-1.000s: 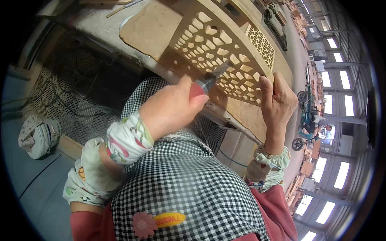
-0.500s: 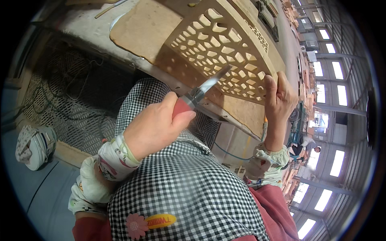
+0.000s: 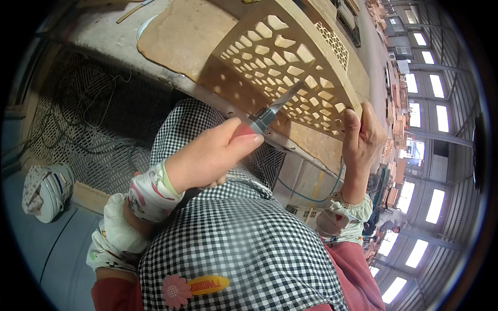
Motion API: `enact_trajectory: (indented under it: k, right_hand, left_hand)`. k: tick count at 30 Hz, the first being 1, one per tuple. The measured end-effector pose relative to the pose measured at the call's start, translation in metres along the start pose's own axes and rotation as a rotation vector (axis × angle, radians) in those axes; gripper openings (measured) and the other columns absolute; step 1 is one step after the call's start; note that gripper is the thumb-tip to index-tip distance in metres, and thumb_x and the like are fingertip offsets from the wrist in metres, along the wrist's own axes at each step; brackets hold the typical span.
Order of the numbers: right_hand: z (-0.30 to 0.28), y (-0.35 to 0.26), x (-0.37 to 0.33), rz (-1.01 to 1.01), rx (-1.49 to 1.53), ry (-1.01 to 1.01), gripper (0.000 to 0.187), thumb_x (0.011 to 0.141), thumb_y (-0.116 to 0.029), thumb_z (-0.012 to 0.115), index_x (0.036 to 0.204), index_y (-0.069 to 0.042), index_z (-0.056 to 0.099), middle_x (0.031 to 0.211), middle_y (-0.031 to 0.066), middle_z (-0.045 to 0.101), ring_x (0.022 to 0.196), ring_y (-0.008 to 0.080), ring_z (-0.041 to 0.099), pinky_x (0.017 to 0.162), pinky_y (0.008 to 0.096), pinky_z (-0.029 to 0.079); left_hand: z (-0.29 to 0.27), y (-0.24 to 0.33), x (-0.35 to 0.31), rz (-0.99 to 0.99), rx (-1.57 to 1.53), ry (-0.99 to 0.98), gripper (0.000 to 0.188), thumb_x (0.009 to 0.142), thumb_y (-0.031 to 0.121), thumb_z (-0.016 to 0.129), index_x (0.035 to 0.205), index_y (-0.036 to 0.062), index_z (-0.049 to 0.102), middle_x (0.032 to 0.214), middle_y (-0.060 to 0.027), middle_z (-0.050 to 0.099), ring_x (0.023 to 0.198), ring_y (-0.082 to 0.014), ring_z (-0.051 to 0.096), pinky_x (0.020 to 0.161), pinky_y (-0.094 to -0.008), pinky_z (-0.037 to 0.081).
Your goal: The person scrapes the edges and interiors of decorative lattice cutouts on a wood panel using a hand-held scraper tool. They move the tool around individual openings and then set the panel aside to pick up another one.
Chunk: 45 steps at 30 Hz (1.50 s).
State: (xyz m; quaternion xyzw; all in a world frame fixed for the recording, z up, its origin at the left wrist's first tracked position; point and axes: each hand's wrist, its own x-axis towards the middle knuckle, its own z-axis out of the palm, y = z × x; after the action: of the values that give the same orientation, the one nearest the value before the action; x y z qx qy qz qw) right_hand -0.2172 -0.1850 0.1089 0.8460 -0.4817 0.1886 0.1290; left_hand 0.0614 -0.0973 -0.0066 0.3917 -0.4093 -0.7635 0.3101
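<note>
My left hand [image 3: 207, 158] is closed around the red and grey handle of a knife [image 3: 284, 99]. Its narrow metal blade points up and to the right, with the tip at the openwork of a tan panel [image 3: 311, 39]. That panel, pierced by many angular holes of differing size, stands tilted on the bench. At its right edge my right hand [image 3: 362, 137] grips it, thumb on the pierced face and fingers bent behind. Whether the blade tip touches the panel or lies inside a hole, I cannot tell.
A thin brown board [image 3: 181, 39] lies under the panel on the pale bench [image 3: 104, 31]. Another finely pierced piece [image 3: 332, 44] stands behind it. At lower left is a white bucket [image 3: 54, 189] with cloth over it. A blue-green hose [image 3: 306, 198] hangs below the bench; a person is far off at right.
My left hand and the knife have shifted slightly right, the blade staying at the panel's holes. The panel is tilted a little differently, my right hand still on its edge.
</note>
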Motion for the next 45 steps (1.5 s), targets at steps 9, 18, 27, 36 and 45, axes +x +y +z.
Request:
enact_trajectory:
  k: [9, 18, 27, 36, 45]
  right_hand:
    - [0.000, 0.003, 0.005, 0.002, -0.005, -0.007, 0.057, 0.107, -0.051, 0.064, 0.077, -0.005, 0.049, 0.064, 0.0128, 0.048, 0.055, 0.0308, 0.047, 0.053, 0.0392, 0.037]
    - [0.000, -0.002, -0.001, 0.034, -0.018, -0.001, 0.055, 0.105, -0.050, 0.066, 0.078, -0.005, 0.049, 0.064, 0.0129, 0.046, 0.055, 0.0311, 0.046, 0.054, 0.0391, 0.037]
    - [-0.007, -0.015, -0.006, 0.027, -0.042, -0.016, 0.052, 0.103, -0.048, 0.069, 0.080, -0.005, 0.051, 0.066, 0.0122, 0.043, 0.056, 0.0308, 0.046, 0.054, 0.0390, 0.037]
    - [-0.012, -0.015, -0.008, 0.031, -0.039, -0.012, 0.051, 0.103, -0.047, 0.069, 0.080, -0.005, 0.052, 0.066, 0.0121, 0.042, 0.057, 0.0307, 0.046, 0.054, 0.0392, 0.038]
    - [-0.008, -0.012, -0.007, 0.085, -0.034, 0.021, 0.051, 0.104, -0.044, 0.070, 0.077, -0.005, 0.052, 0.064, 0.0132, 0.050, 0.057, 0.0323, 0.052, 0.055, 0.0393, 0.041]
  left_hand:
    - [-0.012, -0.008, 0.017, -0.016, -0.371, -0.247, 0.032, 0.117, 0.036, 0.045, 0.102, 0.0089, 0.049, 0.068, -0.0011, 0.059, 0.043, -0.0074, 0.050, 0.040, -0.0225, 0.042]
    - [-0.011, -0.017, -0.025, -0.039, -0.251, -0.134, 0.023, 0.114, 0.028, 0.049, 0.104, 0.0069, 0.051, 0.070, 0.0016, 0.055, 0.047, -0.0060, 0.050, 0.042, -0.0226, 0.043]
    - [0.003, 0.002, -0.027, 0.029, -0.089, 0.134, 0.024, 0.114, 0.029, 0.052, 0.110, 0.0055, 0.055, 0.071, 0.0022, 0.053, 0.048, -0.0057, 0.048, 0.043, -0.0227, 0.043]
    - [0.000, 0.009, -0.017, 0.011, -0.163, 0.061, 0.028, 0.114, 0.033, 0.052, 0.110, 0.0060, 0.054, 0.072, 0.0008, 0.054, 0.048, -0.0062, 0.049, 0.043, -0.0228, 0.043]
    - [0.004, -0.019, -0.041, -0.053, -0.020, 0.001, 0.031, 0.110, 0.035, 0.058, 0.111, 0.0041, 0.055, 0.073, -0.0027, 0.060, 0.050, -0.0115, 0.055, 0.045, -0.0264, 0.046]
